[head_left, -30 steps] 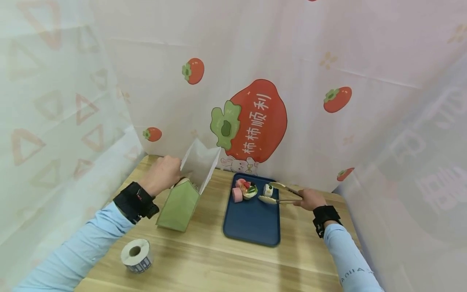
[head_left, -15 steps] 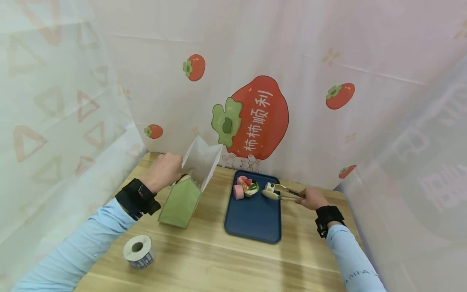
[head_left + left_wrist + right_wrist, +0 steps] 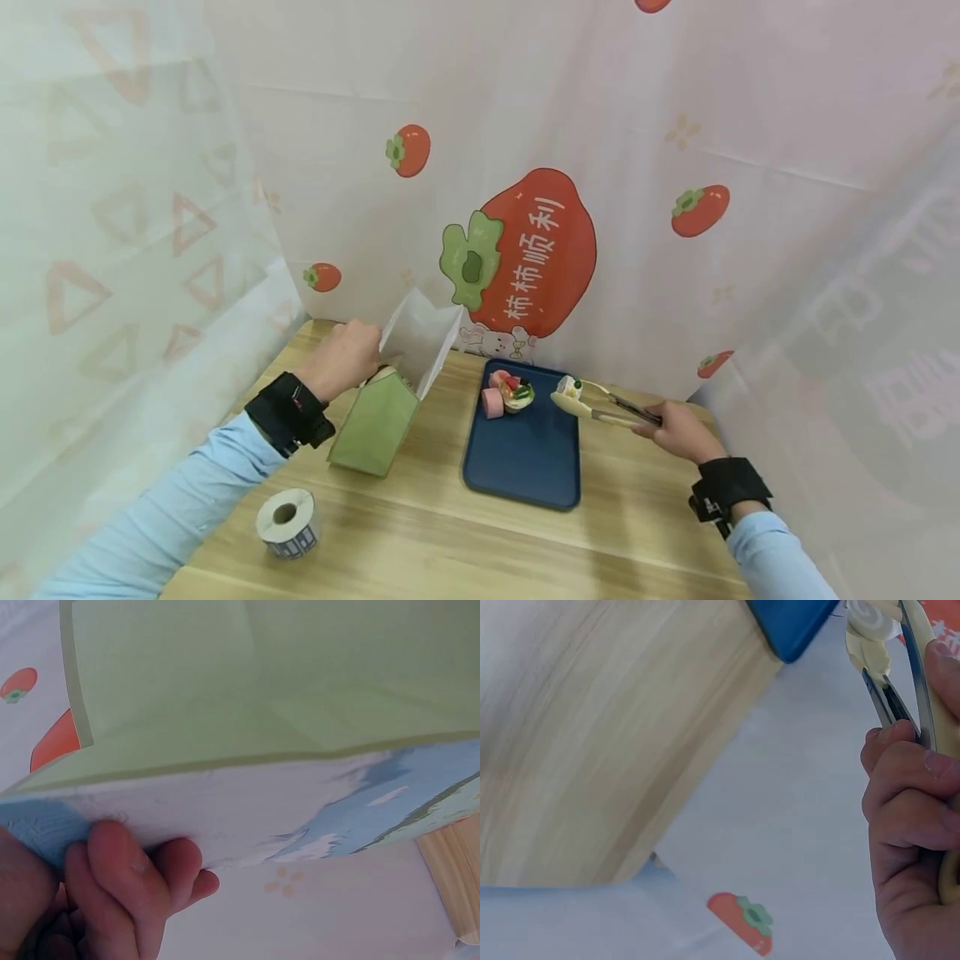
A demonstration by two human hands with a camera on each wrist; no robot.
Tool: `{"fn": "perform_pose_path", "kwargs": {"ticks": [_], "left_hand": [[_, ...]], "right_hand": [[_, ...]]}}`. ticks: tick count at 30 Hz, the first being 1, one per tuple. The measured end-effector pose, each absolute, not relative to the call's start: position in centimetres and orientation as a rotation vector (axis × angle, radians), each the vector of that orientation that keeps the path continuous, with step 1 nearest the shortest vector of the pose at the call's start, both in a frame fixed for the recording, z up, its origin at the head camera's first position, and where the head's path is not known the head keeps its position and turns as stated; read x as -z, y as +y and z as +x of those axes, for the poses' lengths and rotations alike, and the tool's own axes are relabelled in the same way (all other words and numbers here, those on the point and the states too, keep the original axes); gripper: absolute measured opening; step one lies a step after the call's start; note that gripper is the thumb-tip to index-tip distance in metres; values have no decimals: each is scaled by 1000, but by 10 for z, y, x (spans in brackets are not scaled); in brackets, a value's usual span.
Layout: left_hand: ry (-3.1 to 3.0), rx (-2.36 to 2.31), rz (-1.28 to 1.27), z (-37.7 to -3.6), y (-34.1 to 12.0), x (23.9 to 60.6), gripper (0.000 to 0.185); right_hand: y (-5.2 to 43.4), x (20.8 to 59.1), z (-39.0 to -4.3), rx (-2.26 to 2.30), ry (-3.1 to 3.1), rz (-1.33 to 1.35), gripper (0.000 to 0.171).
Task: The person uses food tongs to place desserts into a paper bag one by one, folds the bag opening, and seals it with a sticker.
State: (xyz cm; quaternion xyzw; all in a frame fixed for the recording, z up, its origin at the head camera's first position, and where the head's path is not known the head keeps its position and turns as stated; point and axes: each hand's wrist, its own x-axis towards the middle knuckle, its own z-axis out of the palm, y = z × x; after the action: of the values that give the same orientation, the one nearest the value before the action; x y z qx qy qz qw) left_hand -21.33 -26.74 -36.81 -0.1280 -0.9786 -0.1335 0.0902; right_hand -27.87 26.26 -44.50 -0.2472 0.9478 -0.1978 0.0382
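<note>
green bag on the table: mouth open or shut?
Open. The left hand holds the green paper bag's white flap up and back, so its mouth gapes; the bag stands upright on the table.

The right hand (image 3: 911, 825) grips tongs (image 3: 900, 690) that pinch a small cream cake (image 3: 870, 630). A blue tray (image 3: 791, 622) corner lies on the wooden worktop (image 3: 592, 742), above persimmon-printed cloth (image 3: 780, 847).

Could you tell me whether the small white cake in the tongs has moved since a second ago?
Yes. The white cake, then resting on the blue tray beside the other cakes, is now lifted toward its right edge.
</note>
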Motion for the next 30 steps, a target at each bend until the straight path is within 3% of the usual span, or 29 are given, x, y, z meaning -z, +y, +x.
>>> {"fn": "perform_pose_path", "kwargs": {"ticks": [5,10,14,24,30], "left_hand": [[-2893,374,-379,-214,-268,368,36],[-2898,389,-382,-214,-267,368,35],[-2900,399,-381,-214,-266,369,34],[-2875,391,-415,-216,-262,369,36],[-2865,398,-435,-214,-263,368,39]], "right_hand": [[264,424,-264,595,2964,-864,18],[259,405,-249,707,2936,-894,39],[249,388,-240,788,2908,-924,47],[216,357,-234,799,2864,-927,49],[178,339,-244,833,2786,-1065,33]]}}
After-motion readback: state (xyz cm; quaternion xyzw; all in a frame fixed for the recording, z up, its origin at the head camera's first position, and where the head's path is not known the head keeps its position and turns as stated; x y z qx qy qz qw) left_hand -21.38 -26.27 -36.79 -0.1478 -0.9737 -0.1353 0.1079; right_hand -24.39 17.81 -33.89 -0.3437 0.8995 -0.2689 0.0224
